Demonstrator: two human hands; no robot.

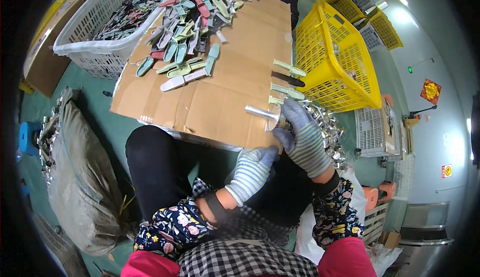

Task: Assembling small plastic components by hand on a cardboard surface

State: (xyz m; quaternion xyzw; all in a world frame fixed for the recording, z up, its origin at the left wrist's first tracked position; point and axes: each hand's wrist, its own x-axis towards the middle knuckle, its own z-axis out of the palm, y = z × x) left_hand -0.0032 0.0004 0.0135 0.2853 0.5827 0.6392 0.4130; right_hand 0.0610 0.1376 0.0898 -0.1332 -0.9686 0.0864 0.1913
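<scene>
At the near right edge of the cardboard sheet [235,97], a shiny metal blade piece [262,112] juts leftward from the right hand [302,137], whose gloved fingers are closed around its end. The left hand [252,169] — also in a striped glove — sits just below, loosely curled and holding nothing visible. Finished peelers [287,79] lie in a row just above, a colourful handle pile [192,32] further up — and a yellow basket [335,57] stands to the right.

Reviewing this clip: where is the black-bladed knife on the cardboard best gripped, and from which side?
Grip the black-bladed knife by its rounded handle end, coming from the yellow basket side. The handle seems to point that way and looks free of its pale green neighbours.
</scene>
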